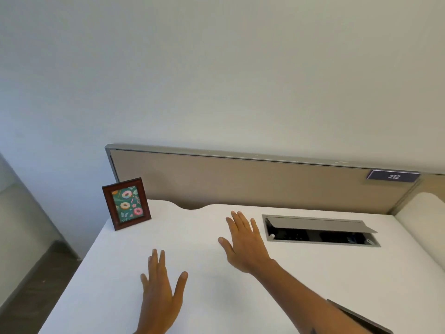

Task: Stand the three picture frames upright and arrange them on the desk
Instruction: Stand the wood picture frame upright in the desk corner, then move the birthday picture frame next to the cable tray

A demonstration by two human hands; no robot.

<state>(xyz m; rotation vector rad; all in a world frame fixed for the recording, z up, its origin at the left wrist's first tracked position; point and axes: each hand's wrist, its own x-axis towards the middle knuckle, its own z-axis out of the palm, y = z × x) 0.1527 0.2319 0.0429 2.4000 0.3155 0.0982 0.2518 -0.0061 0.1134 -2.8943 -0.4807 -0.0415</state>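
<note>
One picture frame point(127, 203), dark red wood with a green doughnut print, stands upright at the far left corner of the white desk point(207, 273). My left hand point(160, 292) hovers flat over the desk's near middle, fingers spread, holding nothing. My right hand point(243, 242) reaches further forward over the middle of the desk, also flat and empty. A dark flat edge point(356, 317) shows under my right forearm at the lower right; I cannot tell whether it is another frame. No other frame is in view.
An open cable hatch point(320, 231) with a raised grey lid is set into the desk to the right of my right hand. A beige partition point(252, 182) with a "212" label point(393, 176) runs along the desk's back. The desk's left edge drops to a dark floor point(36, 280).
</note>
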